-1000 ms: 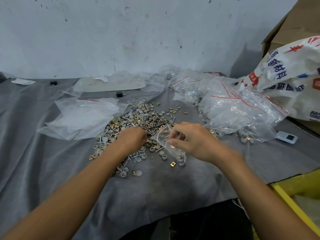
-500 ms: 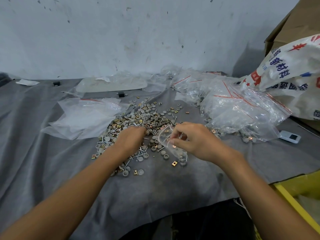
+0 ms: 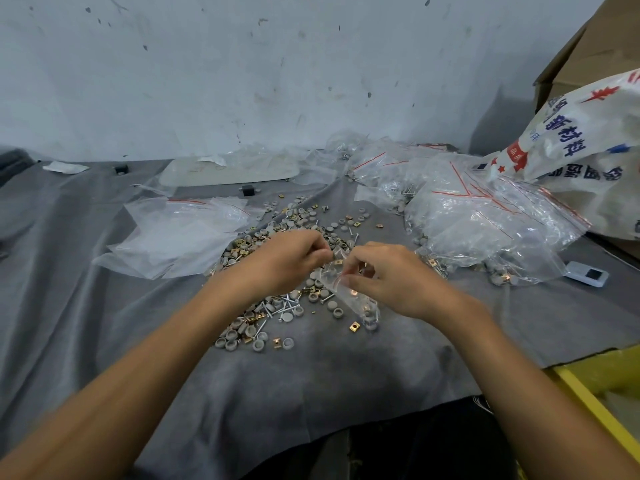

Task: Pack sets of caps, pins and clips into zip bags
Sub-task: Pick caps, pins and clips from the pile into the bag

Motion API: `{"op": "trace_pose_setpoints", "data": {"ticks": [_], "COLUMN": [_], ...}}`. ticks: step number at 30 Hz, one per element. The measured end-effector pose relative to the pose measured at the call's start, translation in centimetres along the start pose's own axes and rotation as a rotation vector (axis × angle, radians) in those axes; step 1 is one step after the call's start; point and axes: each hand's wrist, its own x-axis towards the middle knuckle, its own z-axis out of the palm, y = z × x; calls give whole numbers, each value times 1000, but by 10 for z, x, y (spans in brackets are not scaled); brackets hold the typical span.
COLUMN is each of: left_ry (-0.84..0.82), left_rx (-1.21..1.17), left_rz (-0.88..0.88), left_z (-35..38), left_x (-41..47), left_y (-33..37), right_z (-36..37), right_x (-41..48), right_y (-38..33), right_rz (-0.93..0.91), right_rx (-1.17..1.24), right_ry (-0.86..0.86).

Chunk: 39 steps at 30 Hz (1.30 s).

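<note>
A small clear zip bag with a few parts inside hangs from my right hand, which pinches it at its mouth. My left hand is at the bag's mouth with curled fingers pinching something small; the item itself is hidden by the fingers. Under and behind both hands lies a loose heap of grey caps, metal pins and brass clips on the grey cloth. One brass clip lies alone just below the bag.
A stack of empty zip bags lies to the left of the heap. Filled bags are piled at the right, against a printed sack and cardboard box. A small white device and a yellow bin edge are at the right.
My left hand has lifted off the heap and moved right to the mouth of the bag. My right hand still holds the bag in about the same place.
</note>
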Motion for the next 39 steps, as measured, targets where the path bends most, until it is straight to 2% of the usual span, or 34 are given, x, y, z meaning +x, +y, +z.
{"op": "trace_pose_setpoints", "data": {"ticks": [5, 10, 13, 15, 17, 18, 20, 22, 23, 25, 30, 35, 39], "left_ry": [-36, 103, 81, 153, 282, 292, 130, -102, -161, -148, -122, -152, -93], "left_rx": [-8, -150, -246, -258, -236, -199, -57, 113, 192, 288, 335, 346, 122], "left_rz": [28, 49, 59, 41, -39, -78, -104, -68, -38, 44, 216, 97, -15], "left_z": [-3, -2, 2, 8, 15, 19, 30, 45, 54, 69, 94, 93, 68], "left_x": [-1, -1, -1, -1, -1, -2, -5, -9, -11, -14, -16, -11, -11], "left_y": [5, 6, 6, 2, -4, -7, -11, -11, -8, -3, 0, -6, -11], "right_z": [-2, -3, -3, -5, -6, -8, -10, -11, -12, -13, -16, -20, -18], "right_x": [-1, -1, -2, -3, -4, -5, -5, -6, -5, -5, -8, -10, -11], "right_y": [0, 1, 2, 6, 10, 12, 15, 19, 20, 21, 23, 26, 25], "right_rz": [-6, -8, -10, -6, 0, 0, -4, -5, -5, -3, 4, 20, 26], "right_rx": [-6, 4, 9, 20, 40, 47, 47, 50, 53, 50, 51, 57, 55], "right_ry": [9, 11, 21, 32, 41, 45, 57, 74, 79, 80, 82, 91, 78]}}
